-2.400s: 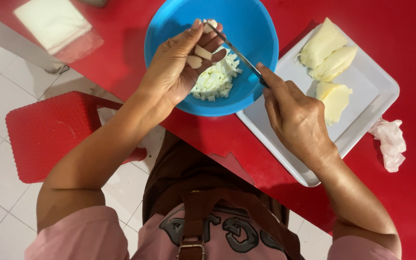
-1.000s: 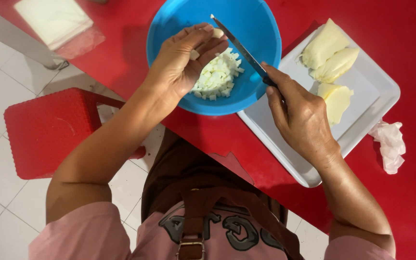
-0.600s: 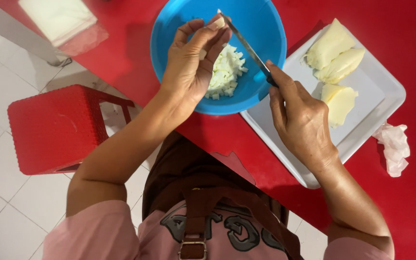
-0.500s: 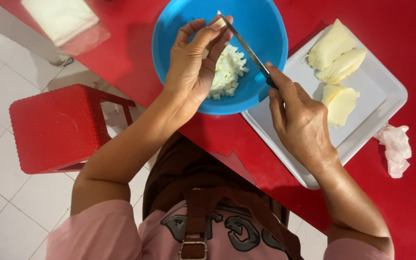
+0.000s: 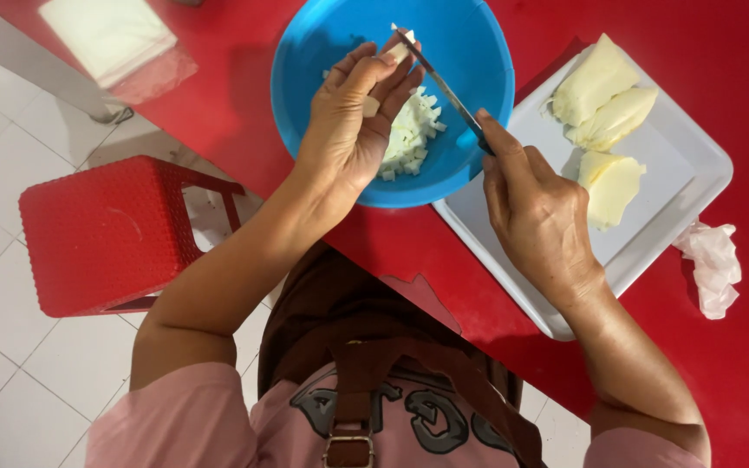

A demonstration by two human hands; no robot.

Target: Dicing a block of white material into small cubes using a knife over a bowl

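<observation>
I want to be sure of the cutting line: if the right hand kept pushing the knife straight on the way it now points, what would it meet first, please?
Most likely the small pale piece pinched in the left hand fingers. The right hand aims the knife up-left over the blue bowl, its tip at that piece; depth is hard to judge.

Knife [image 5: 444, 82] against pale piece [image 5: 399, 48] over blue bowl [image 5: 487, 61]

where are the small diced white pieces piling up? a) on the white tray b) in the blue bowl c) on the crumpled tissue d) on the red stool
b: the diced white pieces lie heaped inside the blue bowl, under the left hand and the knife held by the right hand; the white tray holds only large pale wedges.
</observation>
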